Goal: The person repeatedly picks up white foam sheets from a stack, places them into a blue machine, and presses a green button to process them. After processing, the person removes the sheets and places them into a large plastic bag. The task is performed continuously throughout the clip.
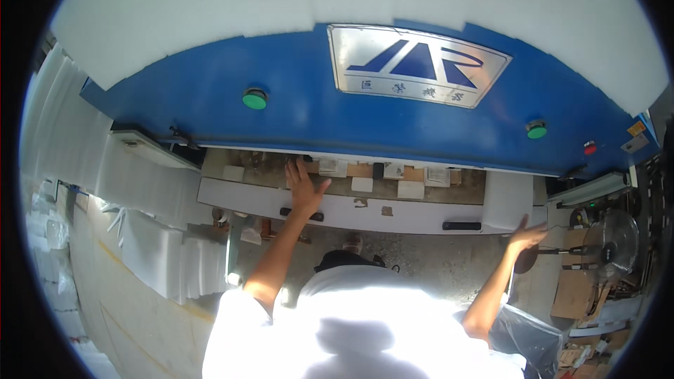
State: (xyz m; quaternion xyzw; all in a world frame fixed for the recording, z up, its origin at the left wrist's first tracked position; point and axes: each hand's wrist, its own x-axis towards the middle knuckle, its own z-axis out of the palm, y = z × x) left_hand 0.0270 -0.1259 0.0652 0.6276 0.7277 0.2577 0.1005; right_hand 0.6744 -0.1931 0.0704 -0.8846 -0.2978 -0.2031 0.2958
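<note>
While the left hand lies spread on the flat white tray, the right hand hangs open, seemingly touching nothing.

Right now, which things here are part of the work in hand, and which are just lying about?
In hand:
left hand, open, on the bed
press bed under the blue machine
white pieces on the bed
white sheet by the open right hand

Lying about:
foam stacks on the left
fan
cardboard
clear bag
</note>
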